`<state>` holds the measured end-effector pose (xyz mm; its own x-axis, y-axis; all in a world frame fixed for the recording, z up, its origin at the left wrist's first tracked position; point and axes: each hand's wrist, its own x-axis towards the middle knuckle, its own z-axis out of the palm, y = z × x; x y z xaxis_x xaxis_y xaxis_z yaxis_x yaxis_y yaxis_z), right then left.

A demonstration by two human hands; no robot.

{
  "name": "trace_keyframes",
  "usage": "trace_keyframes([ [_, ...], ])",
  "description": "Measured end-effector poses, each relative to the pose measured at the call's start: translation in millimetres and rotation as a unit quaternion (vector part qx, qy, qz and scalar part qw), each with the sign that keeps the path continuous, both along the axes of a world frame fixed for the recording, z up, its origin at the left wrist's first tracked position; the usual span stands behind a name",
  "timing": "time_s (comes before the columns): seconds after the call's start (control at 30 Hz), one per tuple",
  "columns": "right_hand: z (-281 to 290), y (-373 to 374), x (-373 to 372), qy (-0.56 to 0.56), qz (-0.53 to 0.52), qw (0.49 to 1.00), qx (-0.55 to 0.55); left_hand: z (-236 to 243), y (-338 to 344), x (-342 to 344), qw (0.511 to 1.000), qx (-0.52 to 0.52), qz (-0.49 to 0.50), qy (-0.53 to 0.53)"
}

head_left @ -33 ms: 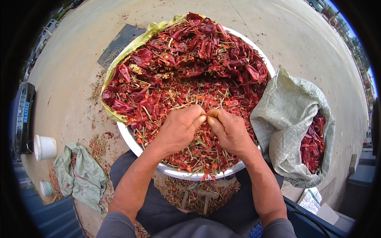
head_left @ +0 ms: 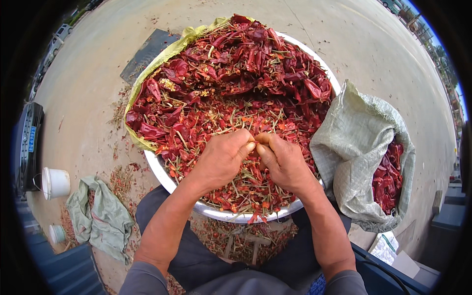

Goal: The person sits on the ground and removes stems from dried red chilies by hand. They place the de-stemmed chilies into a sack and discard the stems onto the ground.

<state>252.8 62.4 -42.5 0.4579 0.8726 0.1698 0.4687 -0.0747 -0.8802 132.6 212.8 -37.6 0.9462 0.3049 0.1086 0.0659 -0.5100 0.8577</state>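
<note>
Above the near half of a wide white basin (head_left: pixel 162 172), my left hand (head_left: pixel 222 153) and my right hand (head_left: pixel 284 160) meet fingertip to fingertip. Both are closed, thumbs pinched against the forefingers. A tiny reddish bit of dried chili (head_left: pixel 256 143) shows between the tips; most of it is hidden by the fingers. Under and around the hands lie broken dried red chilies (head_left: pixel 255 189), mixed with stems and pale seeds. At the far side they heap up high (head_left: pixel 246 54), with a yellow woven sack (head_left: pixel 147 73) edging the heap on the left.
On the right, a pale green woven sack (head_left: pixel 351 147) gapes over more dried chilies (head_left: pixel 387 172). To the left are a crumpled green sack (head_left: pixel 103 216), a white bucket (head_left: pixel 56 183) and a smaller tub (head_left: pixel 57 234). A dark flat mat (head_left: pixel 147 54) lies beyond the basin. Chili scraps litter the ground.
</note>
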Motion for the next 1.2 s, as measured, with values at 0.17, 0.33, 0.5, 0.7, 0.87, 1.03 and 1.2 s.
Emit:
trace_keyframes([
  [0.17,-8.6,-3.0,-6.9,-0.149,-0.013,0.988,-0.041,-3.9,-8.9,0.3,0.993,0.120,0.003,-0.006],
  [0.33,-12.7,9.3,-23.7,-0.094,-0.100,0.990,-0.024,0.8,-8.4,1.5,0.966,0.251,0.001,-0.068],
  [0.5,-28.4,19.6,12.2,-0.117,-0.173,0.976,-0.060,15.4,-38.6,-6.7,0.984,0.068,-0.067,-0.151],
  [0.7,-16.9,3.2,8.1,-0.089,-0.114,0.985,-0.090,19.1,-5.5,-4.6,0.845,-0.527,-0.086,-0.016],
  [0.87,-16.3,12.6,6.5,-0.124,-0.134,0.982,-0.047,7.2,-3.9,-14.4,0.760,-0.637,-0.119,-0.044],
  [1.03,-27.0,18.4,15.7,-0.238,-0.150,0.959,-0.028,16.0,-1.3,-12.9,0.734,-0.664,-0.105,-0.095],
  [1.2,-49.8,32.4,50.8,-0.346,-0.160,0.922,-0.065,15.6,16.0,-11.0,0.736,-0.649,-0.025,-0.192],
])
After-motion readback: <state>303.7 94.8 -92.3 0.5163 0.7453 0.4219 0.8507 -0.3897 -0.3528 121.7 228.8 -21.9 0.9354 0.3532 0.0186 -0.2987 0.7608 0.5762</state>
